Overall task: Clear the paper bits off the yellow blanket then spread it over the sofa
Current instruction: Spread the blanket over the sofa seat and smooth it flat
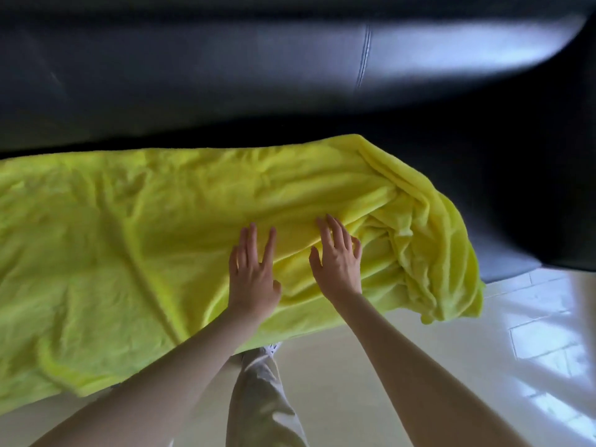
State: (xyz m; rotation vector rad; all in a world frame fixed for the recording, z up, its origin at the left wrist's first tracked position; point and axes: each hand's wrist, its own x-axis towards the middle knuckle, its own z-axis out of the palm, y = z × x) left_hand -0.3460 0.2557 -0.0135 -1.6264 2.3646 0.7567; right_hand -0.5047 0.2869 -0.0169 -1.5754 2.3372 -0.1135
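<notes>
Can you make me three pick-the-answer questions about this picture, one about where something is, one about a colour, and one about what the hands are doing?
1. Where is the blanket bunched up?
A. its right end
B. its left end
C. the middle

2. What colour is the sofa?
A. red
B. black
C. white

3. What are the hands doing?
A. gripping the cloth
B. lying flat on the blanket
C. hanging away from it

Answers:
1 A: the yellow blanket piles into folds at its right end.
2 B: the sofa is black.
3 B: left hand and right hand rest open-fingered on it.

Yellow blanket [129, 237] lies across the black sofa [225, 75] seat, bunched at its right end. Left hand [253, 275] and right hand [338, 259] rest flat on it, fingers straight.
</notes>
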